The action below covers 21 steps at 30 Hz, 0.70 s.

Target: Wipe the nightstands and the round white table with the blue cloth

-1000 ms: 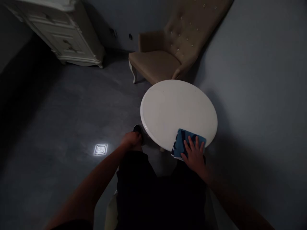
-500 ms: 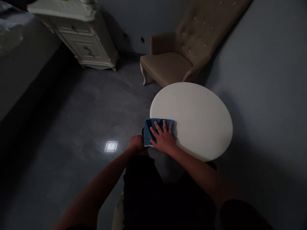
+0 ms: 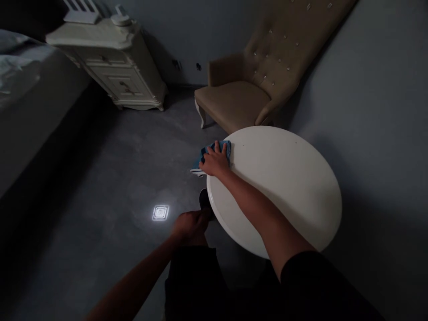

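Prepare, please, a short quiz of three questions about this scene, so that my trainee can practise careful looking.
1. Which hand is on the blue cloth?
2. True or false: the whole cloth lies within the top of the white table.
3. What colour is the seat of the armchair? a) red, b) brown, c) green

Key:
1. The right hand.
2. False: part of the cloth reaches out past the table's edge.
3. b) brown.
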Motion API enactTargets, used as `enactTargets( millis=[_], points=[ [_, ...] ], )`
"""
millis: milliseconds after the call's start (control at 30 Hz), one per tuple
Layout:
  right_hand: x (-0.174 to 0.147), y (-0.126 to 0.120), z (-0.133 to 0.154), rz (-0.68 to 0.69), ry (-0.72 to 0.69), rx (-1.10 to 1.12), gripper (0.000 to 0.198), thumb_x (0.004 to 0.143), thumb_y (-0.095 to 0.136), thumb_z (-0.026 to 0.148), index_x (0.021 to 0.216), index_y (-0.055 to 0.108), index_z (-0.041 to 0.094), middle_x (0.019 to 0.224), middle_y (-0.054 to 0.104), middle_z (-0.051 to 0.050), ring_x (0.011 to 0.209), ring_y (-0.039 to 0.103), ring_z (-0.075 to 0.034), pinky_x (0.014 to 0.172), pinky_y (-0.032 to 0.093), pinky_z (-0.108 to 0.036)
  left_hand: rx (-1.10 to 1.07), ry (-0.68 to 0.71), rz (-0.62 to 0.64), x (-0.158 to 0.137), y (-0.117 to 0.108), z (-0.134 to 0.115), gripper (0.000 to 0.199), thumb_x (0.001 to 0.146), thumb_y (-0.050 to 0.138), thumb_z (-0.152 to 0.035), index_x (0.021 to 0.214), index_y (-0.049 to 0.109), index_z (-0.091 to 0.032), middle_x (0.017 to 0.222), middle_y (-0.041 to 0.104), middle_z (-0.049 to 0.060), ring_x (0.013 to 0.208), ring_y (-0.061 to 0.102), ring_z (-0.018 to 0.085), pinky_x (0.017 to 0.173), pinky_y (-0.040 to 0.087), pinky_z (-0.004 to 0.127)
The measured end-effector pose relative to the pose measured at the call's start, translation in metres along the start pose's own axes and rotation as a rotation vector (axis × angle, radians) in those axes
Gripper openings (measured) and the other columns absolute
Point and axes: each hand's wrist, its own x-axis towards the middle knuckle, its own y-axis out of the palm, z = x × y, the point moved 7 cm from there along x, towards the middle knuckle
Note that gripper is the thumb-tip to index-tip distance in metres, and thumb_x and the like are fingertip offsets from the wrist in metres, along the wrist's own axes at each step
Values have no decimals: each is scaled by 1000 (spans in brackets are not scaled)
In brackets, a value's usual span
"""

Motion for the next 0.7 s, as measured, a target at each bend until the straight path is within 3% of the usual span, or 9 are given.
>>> enactTargets(
  millis=[200,367,533,700],
  points=[
    [62,-20,-78,-63,142,-3,61,115,53,52,151,80,12,176,63,-18,176,25,-54,141,-2,-84,-26,-27,15,7,-2,7,53,117,44,-46,140,89,-31,141,89,10,127,83,34,101,58,39],
    [82,-41,-154,-105,275,11,70,117,43,56,164,70,13,184,54,-18,177,22,-55,139,-5,-87,-28,-4,31,10,-4,5,53,116,44,-44,143,88,-32,143,88,9,130,83,34,103,59,40],
    [73,-67,-235,-122,422,-13,78,116,40,56,181,52,13,192,41,-19,178,17,-57,138,-2,-89,-24,20,16,11,-5,3,57,117,40,-49,139,89,-32,134,91,10,126,84,35,103,60,39],
    [30,-96,-326,-144,601,-83,81,119,32,59,186,43,15,195,33,-21,177,20,-57,136,3,-92,46,-17,30,12,-4,3,56,116,40,-48,136,90,-32,132,91,11,124,84,35,101,60,40]
  ],
)
